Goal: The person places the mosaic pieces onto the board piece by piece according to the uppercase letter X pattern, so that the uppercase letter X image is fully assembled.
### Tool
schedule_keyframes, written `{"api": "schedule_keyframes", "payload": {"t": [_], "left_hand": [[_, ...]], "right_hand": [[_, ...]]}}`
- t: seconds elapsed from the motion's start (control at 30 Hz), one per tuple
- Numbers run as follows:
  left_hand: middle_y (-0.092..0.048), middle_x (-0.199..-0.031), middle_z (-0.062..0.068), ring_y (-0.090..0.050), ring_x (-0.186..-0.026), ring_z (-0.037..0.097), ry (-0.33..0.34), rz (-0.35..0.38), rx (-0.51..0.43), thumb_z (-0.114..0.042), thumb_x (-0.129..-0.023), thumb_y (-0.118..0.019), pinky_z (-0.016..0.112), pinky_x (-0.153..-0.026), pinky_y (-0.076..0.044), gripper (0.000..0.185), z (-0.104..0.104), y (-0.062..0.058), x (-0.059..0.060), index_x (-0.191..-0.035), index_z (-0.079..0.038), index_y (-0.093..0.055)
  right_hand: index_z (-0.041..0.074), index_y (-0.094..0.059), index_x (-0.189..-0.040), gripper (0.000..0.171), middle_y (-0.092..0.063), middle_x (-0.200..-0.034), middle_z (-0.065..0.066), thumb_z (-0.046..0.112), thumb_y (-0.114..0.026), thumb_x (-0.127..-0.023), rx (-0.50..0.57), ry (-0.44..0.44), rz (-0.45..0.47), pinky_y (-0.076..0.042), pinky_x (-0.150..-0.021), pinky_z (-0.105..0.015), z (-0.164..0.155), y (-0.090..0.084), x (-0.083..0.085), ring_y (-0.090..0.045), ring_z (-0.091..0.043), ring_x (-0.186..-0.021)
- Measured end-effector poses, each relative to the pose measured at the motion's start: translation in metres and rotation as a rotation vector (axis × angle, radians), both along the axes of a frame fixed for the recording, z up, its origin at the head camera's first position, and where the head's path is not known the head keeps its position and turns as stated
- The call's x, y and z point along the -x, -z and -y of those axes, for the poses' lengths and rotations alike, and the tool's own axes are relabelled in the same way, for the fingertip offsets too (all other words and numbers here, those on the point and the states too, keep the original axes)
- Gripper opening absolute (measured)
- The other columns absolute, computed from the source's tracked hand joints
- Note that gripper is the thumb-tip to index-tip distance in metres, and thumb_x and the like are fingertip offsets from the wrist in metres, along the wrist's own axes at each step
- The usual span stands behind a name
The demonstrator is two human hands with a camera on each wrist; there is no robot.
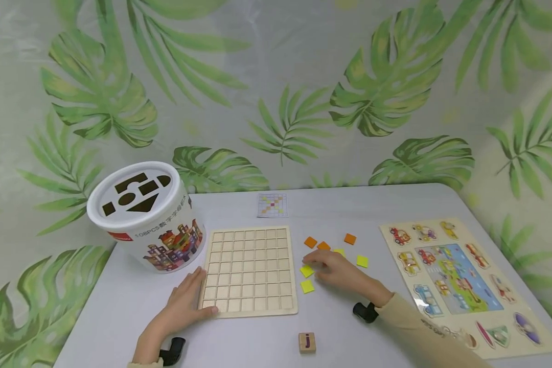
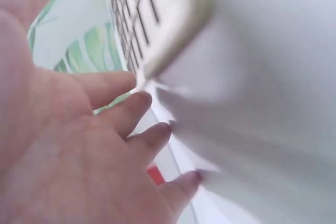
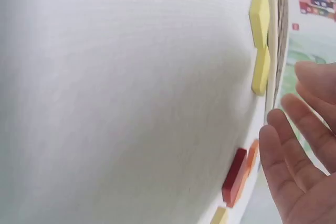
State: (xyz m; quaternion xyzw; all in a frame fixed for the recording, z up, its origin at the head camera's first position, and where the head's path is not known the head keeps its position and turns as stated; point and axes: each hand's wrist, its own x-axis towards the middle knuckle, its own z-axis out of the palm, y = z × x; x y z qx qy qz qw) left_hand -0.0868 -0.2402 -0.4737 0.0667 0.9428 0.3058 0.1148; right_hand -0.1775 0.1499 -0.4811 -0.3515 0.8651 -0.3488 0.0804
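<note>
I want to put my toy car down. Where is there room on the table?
Bare table lies behind the wooden grid board, around the small pattern card, and in front between the j block and the left hand. It is crowded around the right hand, among the colored tiles.

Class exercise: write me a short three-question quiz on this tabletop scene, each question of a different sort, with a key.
1. True or false: the wooden grid board already holds coloured tiles.
2. Multiple choice: the left hand rests against A) the white bucket, B) the grid board's left edge, C) the letter block.
3. Fill in: the right hand lies over loose yellow and ______ tiles.

Key: 1 false; 2 B; 3 orange.
</note>
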Motion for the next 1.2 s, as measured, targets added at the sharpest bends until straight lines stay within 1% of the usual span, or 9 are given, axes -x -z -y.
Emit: {"api": "schedule_keyframes", "payload": {"t": [0.07, 0.2, 0.33, 0.43, 0.5, 0.67, 0.83, 0.97, 1.2], "left_hand": [[-0.017, -0.154, 0.025, -0.010, -0.139, 0.049, 0.009, -0.004, 0.015, -0.050, -0.072, -0.078, 0.072, -0.103, -0.005, 0.111, 0.003, 0.004, -0.004, -0.148, 0.007, -0.022], [-0.019, -0.154, 0.024, -0.010, -0.138, 0.050, 0.016, -0.032, 0.044, -0.054, -0.067, -0.079, 0.073, -0.102, -0.004, 0.116, 0.004, 0.012, -0.007, -0.148, 0.007, -0.022], [-0.020, -0.154, 0.023, -0.011, -0.139, 0.048, -0.011, -0.040, 0.050, -0.050, -0.066, -0.081, 0.073, -0.102, -0.003, 0.114, 0.001, 0.015, -0.007, -0.148, 0.004, -0.024], [-0.021, -0.154, 0.022, -0.011, -0.140, 0.047, -0.025, -0.044, 0.046, -0.046, -0.067, -0.082, 0.073, -0.102, -0.003, 0.111, -0.002, 0.014, -0.007, -0.149, 0.003, -0.025], [-0.022, -0.154, 0.021, -0.011, -0.140, 0.046, -0.028, -0.053, 0.043, -0.044, -0.067, -0.083, 0.073, -0.102, -0.002, 0.110, -0.004, 0.013, -0.006, -0.148, 0.003, -0.026], [-0.023, -0.153, 0.021, -0.013, -0.140, 0.046, -0.039, -0.063, 0.040, -0.042, -0.066, -0.084, 0.074, -0.101, -0.001, 0.108, -0.006, 0.011, -0.007, -0.147, 0.004, -0.029], [-0.023, -0.154, 0.020, -0.014, -0.140, 0.045, -0.047, -0.064, 0.052, -0.042, -0.065, -0.084, 0.073, -0.102, -0.001, 0.109, -0.007, 0.013, -0.006, -0.148, 0.002, -0.028], [-0.024, -0.154, 0.019, -0.014, -0.140, 0.045, -0.046, -0.072, 0.050, -0.041, -0.064, -0.085, 0.074, -0.101, 0.000, 0.108, -0.009, 0.013, -0.006, -0.147, 0.002, -0.030], [-0.025, -0.153, 0.021, -0.014, -0.140, 0.045, -0.050, -0.068, 0.055, -0.042, -0.065, -0.084, 0.075, -0.100, 0.001, 0.108, -0.012, 0.010, -0.007, -0.148, 0.002, -0.030]], "right_hand": [[0.001, -0.065, -0.112, 0.032, -0.064, -0.115, -0.006, -0.008, -0.064, -0.081, -0.022, -0.013, -0.005, -0.047, -0.094, -0.041, 0.004, 0.003, 0.001, -0.057, -0.025, -0.110], [0.003, -0.067, -0.105, 0.028, -0.064, -0.107, -0.002, -0.009, -0.065, -0.080, -0.075, -0.023, -0.050, -0.048, -0.091, -0.039, 0.010, 0.006, 0.002, -0.059, -0.022, -0.104], [0.006, -0.067, -0.102, 0.025, -0.062, -0.102, 0.001, -0.007, -0.067, -0.080, -0.146, -0.011, -0.098, -0.049, -0.086, -0.035, 0.013, 0.005, 0.002, -0.058, -0.017, -0.096], [0.007, -0.067, -0.101, 0.024, -0.061, -0.099, 0.002, -0.005, -0.066, -0.081, -0.186, 0.006, -0.101, -0.050, -0.082, -0.032, 0.014, 0.001, 0.003, -0.056, -0.014, -0.089], [0.006, -0.067, -0.101, 0.023, -0.061, -0.098, 0.002, -0.005, -0.065, -0.080, -0.187, 0.019, -0.085, -0.050, -0.079, -0.031, 0.015, -0.001, 0.006, -0.054, -0.013, -0.087], [0.006, -0.066, -0.102, 0.025, -0.062, -0.098, 0.002, -0.005, -0.067, -0.079, -0.105, 0.032, -0.043, -0.050, -0.078, -0.031, 0.025, -0.010, 0.017, -0.056, -0.016, -0.088], [0.005, -0.066, -0.103, 0.024, -0.061, -0.097, 0.001, -0.003, -0.068, -0.081, -0.015, 0.026, 0.006, -0.051, -0.078, -0.029, 0.053, -0.021, 0.036, -0.057, -0.018, -0.089], [0.005, -0.066, -0.102, 0.022, -0.061, -0.098, -0.001, -0.003, -0.068, -0.082, 0.028, -0.013, 0.024, -0.051, -0.079, -0.029, 0.084, -0.030, 0.051, -0.058, -0.019, -0.091], [0.003, -0.065, -0.103, 0.019, -0.061, -0.099, -0.005, -0.002, -0.067, -0.085, -0.011, -0.084, 0.004, -0.049, -0.079, -0.021, 0.148, -0.031, 0.071, -0.059, -0.018, -0.093]]}}
